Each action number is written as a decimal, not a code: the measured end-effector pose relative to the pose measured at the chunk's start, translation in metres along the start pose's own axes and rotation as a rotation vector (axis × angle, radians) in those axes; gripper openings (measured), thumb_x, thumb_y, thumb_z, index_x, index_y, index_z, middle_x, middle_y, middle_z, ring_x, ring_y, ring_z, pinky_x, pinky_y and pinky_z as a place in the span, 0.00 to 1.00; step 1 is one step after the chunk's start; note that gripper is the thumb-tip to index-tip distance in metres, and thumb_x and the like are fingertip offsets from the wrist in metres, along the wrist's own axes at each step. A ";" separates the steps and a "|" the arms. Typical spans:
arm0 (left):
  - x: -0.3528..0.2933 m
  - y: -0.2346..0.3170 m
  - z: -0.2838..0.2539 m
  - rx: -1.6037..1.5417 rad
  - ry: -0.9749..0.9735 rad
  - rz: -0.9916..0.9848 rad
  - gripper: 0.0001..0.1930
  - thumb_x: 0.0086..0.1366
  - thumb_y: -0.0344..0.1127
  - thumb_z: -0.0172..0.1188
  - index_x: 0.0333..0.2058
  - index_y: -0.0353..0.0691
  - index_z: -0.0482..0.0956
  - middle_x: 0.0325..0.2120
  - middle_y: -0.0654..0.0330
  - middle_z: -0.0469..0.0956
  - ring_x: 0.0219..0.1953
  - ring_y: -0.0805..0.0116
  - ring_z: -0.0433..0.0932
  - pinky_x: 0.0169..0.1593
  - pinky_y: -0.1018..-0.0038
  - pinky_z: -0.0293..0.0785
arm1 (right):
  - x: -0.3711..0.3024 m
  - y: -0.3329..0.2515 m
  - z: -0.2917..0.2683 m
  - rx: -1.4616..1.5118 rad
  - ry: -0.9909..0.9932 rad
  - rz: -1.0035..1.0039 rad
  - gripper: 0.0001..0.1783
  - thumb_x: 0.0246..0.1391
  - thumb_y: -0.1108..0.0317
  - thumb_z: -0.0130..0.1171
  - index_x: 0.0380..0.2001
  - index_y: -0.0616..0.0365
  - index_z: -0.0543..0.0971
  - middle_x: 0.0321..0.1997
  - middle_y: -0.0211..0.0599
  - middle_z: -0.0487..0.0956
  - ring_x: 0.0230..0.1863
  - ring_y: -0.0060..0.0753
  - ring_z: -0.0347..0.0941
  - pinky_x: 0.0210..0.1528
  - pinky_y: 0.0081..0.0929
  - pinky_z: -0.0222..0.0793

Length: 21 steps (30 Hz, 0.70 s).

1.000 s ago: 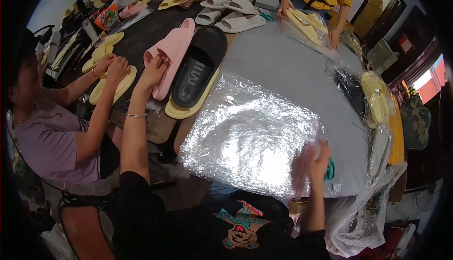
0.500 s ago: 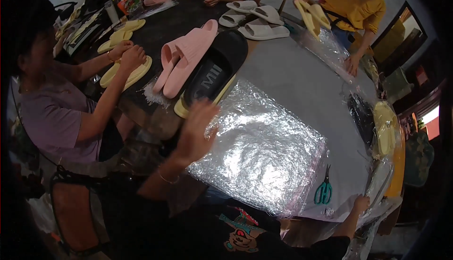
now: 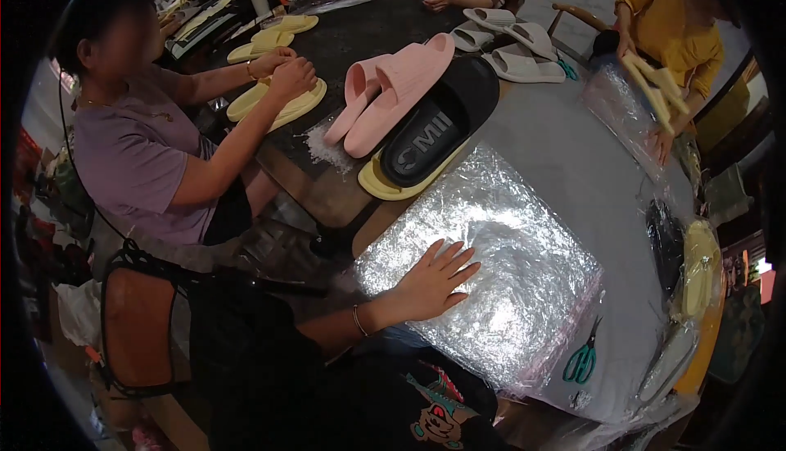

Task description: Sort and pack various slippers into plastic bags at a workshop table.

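Observation:
My left hand point(image 3: 432, 284) is open, fingers spread, over a stack of clear plastic bags point(image 3: 524, 230); it seems to rest on the top sheet. Beyond it, a black slide slipper point(image 3: 426, 144) lies on top of a yellow slipper point(image 3: 375, 182). A pair of pink slippers point(image 3: 393, 99) leans against the black one's left side. Scissors with green handles point(image 3: 580, 363) lie to the right of the bags. My right hand is out of the picture.
At my left a person point(image 3: 147, 148) holds both hands over yellow slippers point(image 3: 286, 111). Across the table a person in a yellow shirt point(image 3: 667, 17) handles a yellow pair point(image 3: 655, 95). Grey slippers point(image 3: 524, 62) sit at the back. Bagged slippers point(image 3: 700, 267) line the right edge.
My left hand has moved from beside the black slipper down onto the plastic bags. My right hand, earlier at the table's right edge, has left the view. The whole view has shifted.

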State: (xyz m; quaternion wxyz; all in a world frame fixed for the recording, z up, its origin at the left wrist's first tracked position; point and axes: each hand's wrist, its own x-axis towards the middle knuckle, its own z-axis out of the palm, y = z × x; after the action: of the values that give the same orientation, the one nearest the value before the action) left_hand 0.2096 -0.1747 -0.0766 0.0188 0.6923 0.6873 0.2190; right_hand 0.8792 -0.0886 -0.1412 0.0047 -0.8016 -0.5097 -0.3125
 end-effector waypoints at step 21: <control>-0.004 -0.001 -0.001 0.073 -0.015 -0.032 0.28 0.66 0.48 0.49 0.61 0.43 0.62 0.62 0.52 0.59 0.66 0.54 0.53 0.67 0.53 0.44 | 0.043 0.074 0.130 0.871 -1.097 -0.354 0.45 0.42 0.42 0.64 0.59 0.55 0.64 0.60 0.38 0.70 0.55 0.47 0.68 0.52 0.49 0.67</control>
State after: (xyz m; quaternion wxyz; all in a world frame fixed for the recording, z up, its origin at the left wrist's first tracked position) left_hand 0.2084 -0.1788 -0.0776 0.0024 0.6831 0.7057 0.1883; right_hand 1.0167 -0.0466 -0.2015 0.0166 -0.6736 -0.6393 0.3706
